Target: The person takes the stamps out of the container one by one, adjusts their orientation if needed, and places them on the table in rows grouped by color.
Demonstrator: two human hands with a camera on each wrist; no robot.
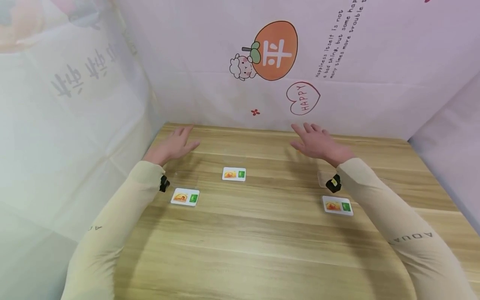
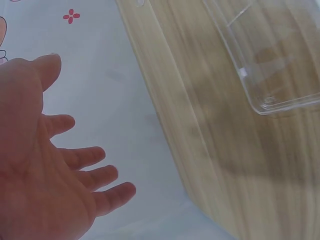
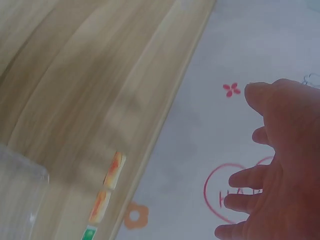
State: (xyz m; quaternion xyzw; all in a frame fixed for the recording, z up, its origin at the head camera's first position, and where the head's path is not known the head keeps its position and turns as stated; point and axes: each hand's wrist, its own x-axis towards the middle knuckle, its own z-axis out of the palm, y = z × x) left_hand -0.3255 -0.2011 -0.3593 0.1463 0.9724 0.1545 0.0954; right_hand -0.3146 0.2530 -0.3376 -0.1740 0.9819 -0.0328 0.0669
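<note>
Hovering by the worktop's [image 1: 232, 254] far edge, left hand [image 1: 174, 145] and right hand [image 1: 316, 142], fingers spread; nearer, three cards [image 1: 234, 174]: one beside each sleeve [image 1: 112, 225], one between; clear boxes [image 1: 322, 179] behind the outer two.

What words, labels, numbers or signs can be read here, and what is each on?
"HAPPY": heart on the back sheet.
"Happiness itself is not / a bad thing, but some hap… / many times more trouble t…": back sheet, cut off by the frame.
"平", sideways: orange fruit, back sheet.
"AQUA", probably: right sleeve.
"A", rest unclear: left sleeve.
Left sheet: characters too faint.
Cards: any lettering too small.
</note>
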